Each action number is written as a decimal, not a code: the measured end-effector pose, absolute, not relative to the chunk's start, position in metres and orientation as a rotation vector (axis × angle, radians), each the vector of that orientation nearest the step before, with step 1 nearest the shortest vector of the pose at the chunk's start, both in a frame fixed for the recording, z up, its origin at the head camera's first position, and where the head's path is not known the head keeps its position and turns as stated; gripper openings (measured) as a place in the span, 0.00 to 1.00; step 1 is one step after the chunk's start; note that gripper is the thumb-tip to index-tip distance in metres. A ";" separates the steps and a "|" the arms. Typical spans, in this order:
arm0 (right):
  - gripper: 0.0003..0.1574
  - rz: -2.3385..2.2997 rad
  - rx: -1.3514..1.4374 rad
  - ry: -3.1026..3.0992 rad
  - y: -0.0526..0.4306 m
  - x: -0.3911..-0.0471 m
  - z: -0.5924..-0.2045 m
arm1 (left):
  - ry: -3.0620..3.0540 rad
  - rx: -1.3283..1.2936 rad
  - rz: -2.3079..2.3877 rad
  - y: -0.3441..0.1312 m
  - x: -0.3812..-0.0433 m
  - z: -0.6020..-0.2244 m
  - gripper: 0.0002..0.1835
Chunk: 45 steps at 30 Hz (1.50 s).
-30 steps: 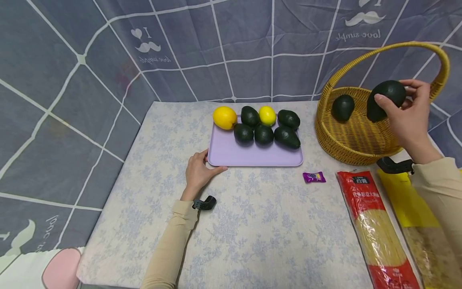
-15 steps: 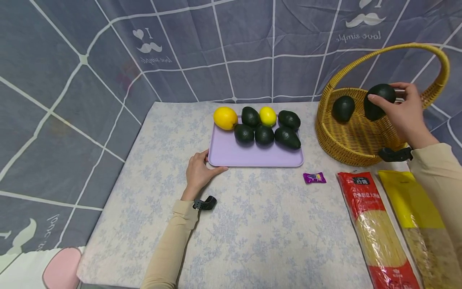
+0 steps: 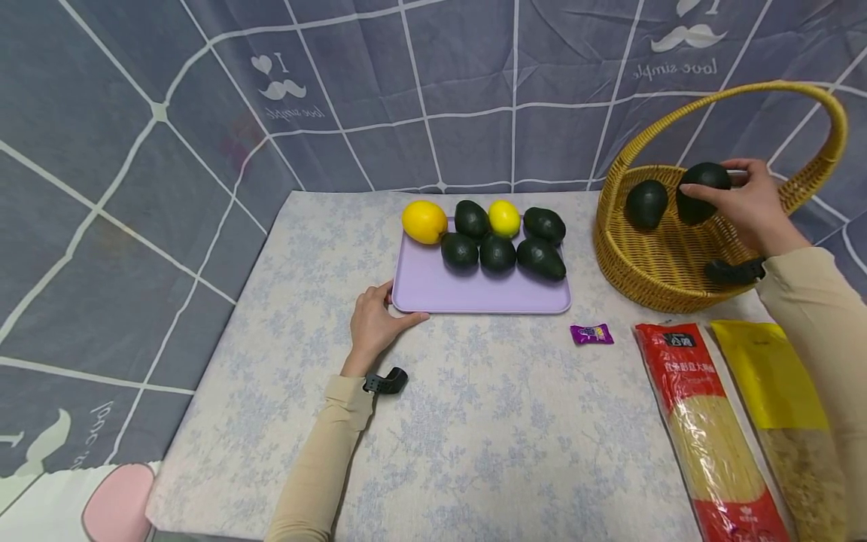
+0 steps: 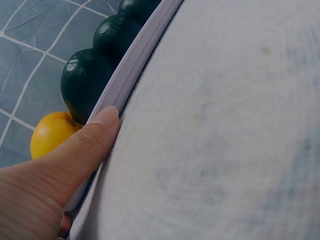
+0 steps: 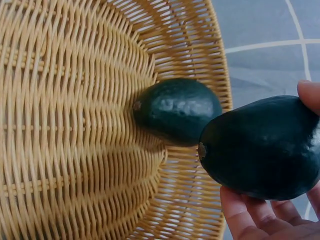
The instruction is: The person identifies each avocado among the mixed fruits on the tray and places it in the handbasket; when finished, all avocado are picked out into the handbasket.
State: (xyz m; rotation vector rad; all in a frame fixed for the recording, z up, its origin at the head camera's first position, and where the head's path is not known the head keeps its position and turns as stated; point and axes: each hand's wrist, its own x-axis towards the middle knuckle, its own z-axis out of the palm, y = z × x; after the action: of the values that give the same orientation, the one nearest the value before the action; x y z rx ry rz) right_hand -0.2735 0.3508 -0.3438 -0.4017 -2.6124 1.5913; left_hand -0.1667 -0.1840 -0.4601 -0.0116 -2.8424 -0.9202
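Observation:
My right hand (image 3: 757,207) grips a dark green avocado (image 3: 701,194) over the wicker basket (image 3: 667,263), thumb on one side and fingers on the other. Another avocado (image 3: 646,204) lies in the basket against its far left wall; in the right wrist view the held avocado (image 5: 260,150) overlaps it. On the table, my left hand (image 3: 375,324) holds the front left corner of the lilac tray (image 3: 474,295), its thumb (image 4: 90,142) along the front rim. The tray bears several avocados (image 3: 497,254), an orange-yellow fruit (image 3: 424,222) and a lemon (image 3: 503,218).
A purple-wrapped candy (image 3: 591,334) lies right of the tray's front corner. At the right are a red-and-clear pack of noodles (image 3: 714,444) and a yellow-topped bag (image 3: 789,391). The basket's tall handle (image 3: 718,92) arches above it. A grey cloth (image 3: 467,143) hangs behind the table.
My right hand has moved left and slightly down with the avocado, closer to the avocado in the basket. My left hand has stayed at the tray's corner.

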 end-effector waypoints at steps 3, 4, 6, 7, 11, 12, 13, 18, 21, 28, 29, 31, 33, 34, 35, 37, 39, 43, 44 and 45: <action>0.47 1.590 -0.420 -2.642 0.360 -0.285 -0.354 | -2.841 -0.012 -0.919 -0.184 -0.167 -0.461 0.49; 0.48 1.578 -0.432 -2.655 0.363 -0.288 -0.357 | -2.843 -0.012 -0.918 -0.184 -0.167 -0.461 0.49; 0.52 1.542 -0.415 -2.699 0.367 -0.293 -0.361 | -2.843 -0.010 -0.917 -0.184 -0.166 -0.461 0.49; 0.53 1.522 -0.423 -2.717 0.369 -0.295 -0.363 | -2.842 -0.009 -0.916 -0.184 -0.166 -0.461 0.49; 0.57 1.502 -0.427 -2.743 0.365 -0.295 -0.362 | -2.837 -0.014 -0.912 -0.184 -0.166 -0.461 0.49; 0.59 1.511 -0.422 -2.744 0.362 -0.293 -0.360 | -2.836 -0.016 -0.911 -0.184 -0.166 -0.461 0.49; 0.59 1.500 -0.442 -2.747 0.358 -0.290 -0.358 | -2.835 -0.020 -0.908 -0.184 -0.166 -0.461 0.49; 0.61 1.419 -0.423 -2.800 0.348 -0.278 -0.351 | -2.840 -0.018 -0.911 -0.183 -0.166 -0.462 0.49; 0.61 1.330 -0.366 -2.843 0.347 -0.276 -0.351 | -2.846 -0.011 -0.915 -0.183 -0.166 -0.461 0.49; 0.59 1.209 -0.327 -2.876 0.350 -0.278 -0.355 | -2.846 -0.015 -0.905 -0.184 -0.166 -0.461 0.49; 0.59 1.206 -0.326 -2.877 0.351 -0.279 -0.356 | -2.845 -0.016 -0.905 -0.184 -0.166 -0.461 0.49; 0.58 1.207 -0.320 -2.885 0.351 -0.280 -0.357 | -2.845 -0.017 -0.907 -0.184 -0.166 -0.461 0.49; 0.58 1.204 -0.315 -2.895 0.351 -0.279 -0.357 | -2.843 -0.016 -0.911 -0.184 -0.166 -0.460 0.49; 0.58 1.197 -0.310 -2.902 0.351 -0.279 -0.356 | -2.841 -0.014 -0.915 -0.184 -0.166 -0.460 0.49; 0.58 1.192 -0.305 -2.908 0.350 -0.279 -0.356 | -2.841 -0.013 -0.917 -0.184 -0.166 -0.460 0.49; 0.58 1.170 -0.294 -2.920 0.349 -0.280 -0.356 | -2.840 -0.009 -0.918 -0.184 -0.166 -0.460 0.49; 0.58 1.143 -0.288 -2.931 0.349 -0.281 -0.356 | -2.841 -0.008 -0.916 -0.184 -0.166 -0.460 0.49; 0.59 1.102 -0.276 -2.951 0.348 -0.285 -0.355 | -2.840 -0.013 -0.906 -0.184 -0.166 -0.461 0.49; 0.59 1.093 -0.270 -2.956 0.348 -0.286 -0.356 | -2.839 -0.015 -0.907 -0.184 -0.166 -0.461 0.49; 0.59 1.088 -0.263 -2.959 0.348 -0.286 -0.356 | -2.839 -0.016 -0.908 -0.184 -0.166 -0.461 0.49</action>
State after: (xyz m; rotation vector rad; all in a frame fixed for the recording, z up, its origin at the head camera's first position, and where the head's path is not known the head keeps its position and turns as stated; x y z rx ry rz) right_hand -0.2862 0.3479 -0.3562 -0.2633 -2.9586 1.0883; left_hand -0.1659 -0.1844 -0.4613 -0.0157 -2.8386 -0.9076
